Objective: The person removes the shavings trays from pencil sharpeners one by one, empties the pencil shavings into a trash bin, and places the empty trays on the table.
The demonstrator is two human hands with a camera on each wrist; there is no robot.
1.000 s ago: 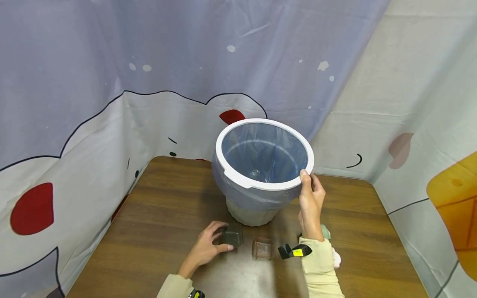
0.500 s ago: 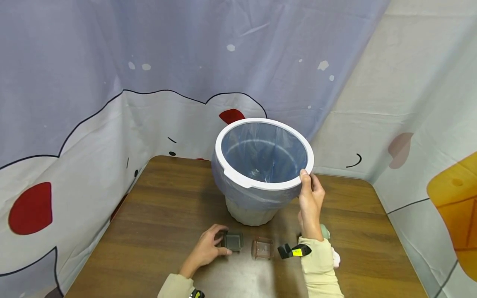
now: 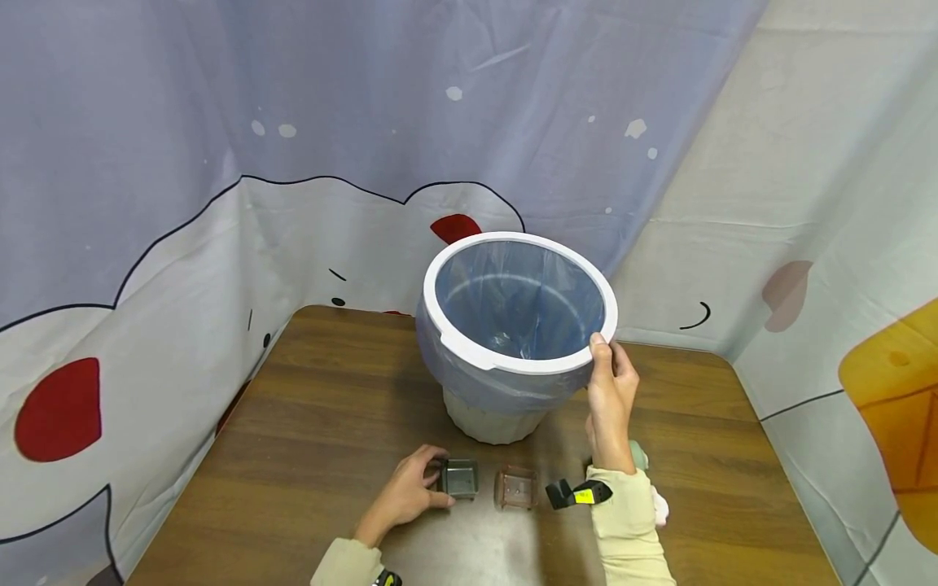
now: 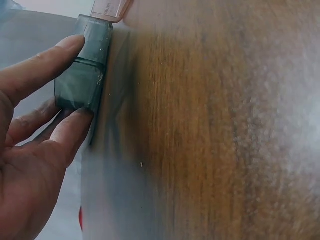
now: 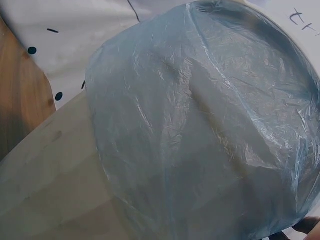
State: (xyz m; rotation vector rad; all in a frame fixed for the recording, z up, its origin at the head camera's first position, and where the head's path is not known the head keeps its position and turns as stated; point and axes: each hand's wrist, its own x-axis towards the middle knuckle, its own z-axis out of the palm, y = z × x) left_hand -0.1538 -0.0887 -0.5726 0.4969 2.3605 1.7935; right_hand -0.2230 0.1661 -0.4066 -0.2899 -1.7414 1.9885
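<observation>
My left hand [image 3: 407, 490] reaches its thumb and fingers around the left end of a small clear green plastic box [image 3: 460, 478], which stands on the table with its open side up. In the left wrist view, the fingertips lie right against the walls of the green box [image 4: 80, 82]. My right hand [image 3: 612, 403] grips the white rim of a trash bin [image 3: 469, 352], thumb over the rim and fingers outside. A bluish clear bag [image 5: 150, 120] lines the bin and hangs over its outside. A small clear pinkish-brown box [image 3: 516, 488] stands just right of the green one.
The wooden table [image 3: 330, 382] ends at a patterned cloth backdrop [image 3: 352, 236] behind and at both sides. A pale green item [image 3: 640, 455] and a white item [image 3: 661, 509] are partly hidden by my right forearm.
The green box has come down from a tilted pose to stand level, a little nearer to me. My left fingers have shifted slightly with it. The right hand and bin stay still.
</observation>
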